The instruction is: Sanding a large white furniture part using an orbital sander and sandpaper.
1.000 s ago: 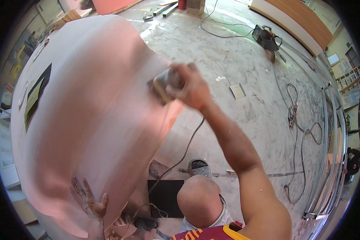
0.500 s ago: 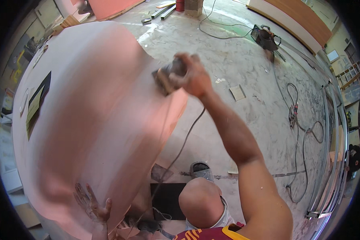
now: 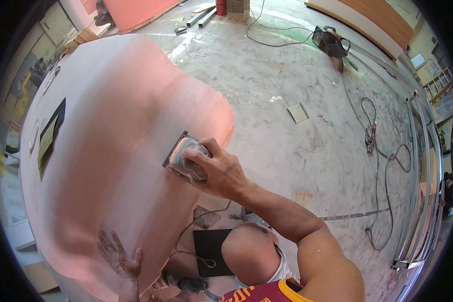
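Note:
A large curved pink panel (image 3: 105, 126), pale with dust in broad bands, fills the left side. My right hand (image 3: 224, 171) is wrapped round a small electric sander (image 3: 189, 160), whose flat pad lies against the panel near its middle. At the lower left, my left hand (image 3: 121, 256) rests flat on the panel with its fingers spread. On the panel's far left lie a dark sheet and a yellowish sheet of sandpaper (image 3: 46, 143). A thin cord (image 3: 181, 236) runs below the panel's right edge; its link to the sander is hidden.
My bent knee (image 3: 251, 251) is close to the panel's lower edge, beside a black mat (image 3: 211, 249). Cables (image 3: 372, 136) lie looped on the dusty floor at right, near metal rails (image 3: 418, 176). A dark machine (image 3: 331, 43) stands farther back, and a square paper piece (image 3: 298, 113) lies mid-floor.
My right hand has brought the sander from the panel's far right edge back toward me and to the left. My left hand stays nearly in place.

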The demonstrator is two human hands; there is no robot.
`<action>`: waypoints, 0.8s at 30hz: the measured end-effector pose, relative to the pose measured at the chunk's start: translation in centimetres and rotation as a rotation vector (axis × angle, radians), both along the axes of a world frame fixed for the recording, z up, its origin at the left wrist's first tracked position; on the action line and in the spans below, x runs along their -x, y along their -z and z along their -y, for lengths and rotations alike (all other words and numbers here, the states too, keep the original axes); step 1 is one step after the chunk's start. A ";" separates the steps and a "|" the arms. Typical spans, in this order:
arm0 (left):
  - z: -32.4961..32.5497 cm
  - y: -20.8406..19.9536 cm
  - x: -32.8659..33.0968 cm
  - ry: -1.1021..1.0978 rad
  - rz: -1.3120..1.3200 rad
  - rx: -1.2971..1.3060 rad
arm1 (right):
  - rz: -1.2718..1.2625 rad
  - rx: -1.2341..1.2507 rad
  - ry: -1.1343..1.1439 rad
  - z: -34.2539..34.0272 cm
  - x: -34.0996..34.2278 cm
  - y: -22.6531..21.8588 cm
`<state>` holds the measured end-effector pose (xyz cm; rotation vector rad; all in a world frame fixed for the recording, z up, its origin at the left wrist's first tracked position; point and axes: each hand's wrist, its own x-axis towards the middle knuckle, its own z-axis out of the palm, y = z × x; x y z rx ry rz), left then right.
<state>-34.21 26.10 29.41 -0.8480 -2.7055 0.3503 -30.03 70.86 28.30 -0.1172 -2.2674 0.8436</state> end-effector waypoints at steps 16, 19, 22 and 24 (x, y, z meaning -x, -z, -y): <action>0.6 0.7 0.2 -0.007 -0.006 -0.005 | 0.050 0.252 0.281 -9.9 3.5 1.1; 0.4 0.5 0.1 -0.013 0.012 0.001 | 0.121 0.172 0.114 -3.4 0.2 1.2; 0.2 0.3 0.1 -0.018 0.028 0.003 | 0.120 0.049 -0.004 -0.5 -1.0 0.5; 0.2 0.2 0.1 -0.022 0.029 0.014 | 0.121 0.022 -0.023 -1.3 -0.3 -0.3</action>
